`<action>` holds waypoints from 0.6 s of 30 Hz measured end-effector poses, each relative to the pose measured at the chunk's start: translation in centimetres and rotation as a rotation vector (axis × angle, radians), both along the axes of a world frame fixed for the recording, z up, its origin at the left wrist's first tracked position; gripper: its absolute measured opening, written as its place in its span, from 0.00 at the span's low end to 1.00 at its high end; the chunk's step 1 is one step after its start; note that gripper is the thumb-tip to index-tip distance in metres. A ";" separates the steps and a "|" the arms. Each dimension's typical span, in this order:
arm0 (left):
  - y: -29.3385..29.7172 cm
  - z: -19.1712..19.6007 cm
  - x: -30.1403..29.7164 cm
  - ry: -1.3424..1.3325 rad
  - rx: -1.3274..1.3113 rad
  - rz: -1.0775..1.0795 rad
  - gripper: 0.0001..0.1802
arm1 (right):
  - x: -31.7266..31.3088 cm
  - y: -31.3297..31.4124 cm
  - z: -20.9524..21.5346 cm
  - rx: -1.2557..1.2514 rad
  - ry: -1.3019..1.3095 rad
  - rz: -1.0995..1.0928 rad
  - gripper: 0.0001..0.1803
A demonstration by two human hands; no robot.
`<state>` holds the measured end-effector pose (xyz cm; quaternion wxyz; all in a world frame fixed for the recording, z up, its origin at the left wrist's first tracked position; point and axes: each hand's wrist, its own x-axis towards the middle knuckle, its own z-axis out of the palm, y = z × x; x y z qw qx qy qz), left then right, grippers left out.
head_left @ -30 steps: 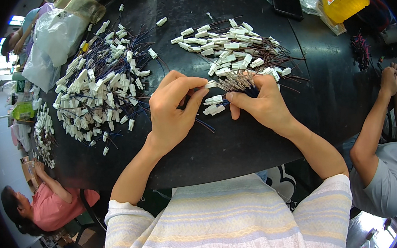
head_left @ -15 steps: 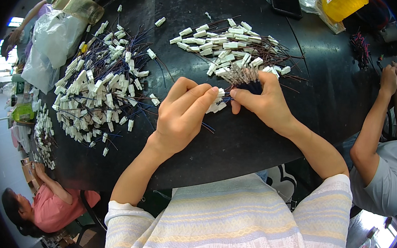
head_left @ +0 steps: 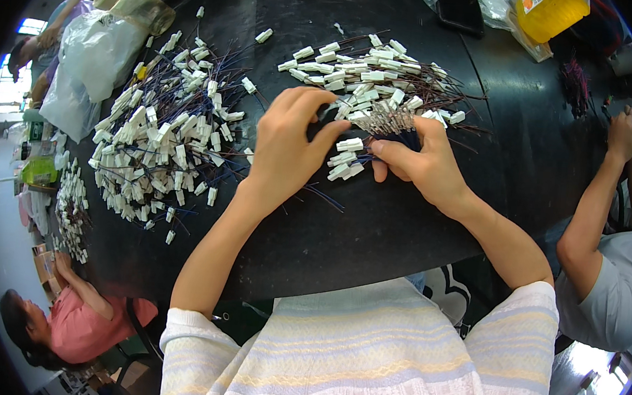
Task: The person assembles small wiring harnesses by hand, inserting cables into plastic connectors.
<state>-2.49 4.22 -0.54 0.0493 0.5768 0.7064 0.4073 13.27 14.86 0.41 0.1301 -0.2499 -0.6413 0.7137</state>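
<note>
My right hand [head_left: 430, 158] pinches a bundle of dark blue wires [head_left: 408, 139] between thumb and fingers. Bare metal-coloured terminals [head_left: 385, 120] fan out at the bundle's upper end. Just left of the right thumb lie several white plastic connectors [head_left: 347, 160] with wires attached. My left hand [head_left: 291, 132] hovers beside them, thumb apart from the curled fingers and nothing visible between. Beyond both hands spreads a pile of white connectors with brown wires [head_left: 377, 76]. A larger heap of white connectors on blue and brown wires [head_left: 161, 141] sits to the left.
The black table [head_left: 373, 224] curves round in front of me. A clear plastic bag [head_left: 88, 68] lies at the far left. At the far right are a dark phone [head_left: 458, 8] and a yellow container [head_left: 549, 15]. Co-workers sit on both sides; a person in pink [head_left: 83, 320] is at left.
My left hand has opened, its thumb parting from the fingers, and has shifted slightly left and away from the connectors. The right hand keeps its hold on the wires, nearly still.
</note>
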 end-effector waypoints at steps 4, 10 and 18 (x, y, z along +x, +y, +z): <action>0.5 -0.3 0.3 -0.033 -0.097 0.069 0.10 | 0.2 0.4 -0.1 -0.107 -0.044 -0.016 0.05; -1.9 1.5 1.2 -0.752 -0.147 0.099 0.08 | 0.1 -0.1 -0.7 0.038 -0.001 0.002 0.05; -3.0 0.9 1.3 -0.872 -0.114 0.063 0.09 | 0.0 -0.1 -0.9 0.077 0.017 0.057 0.05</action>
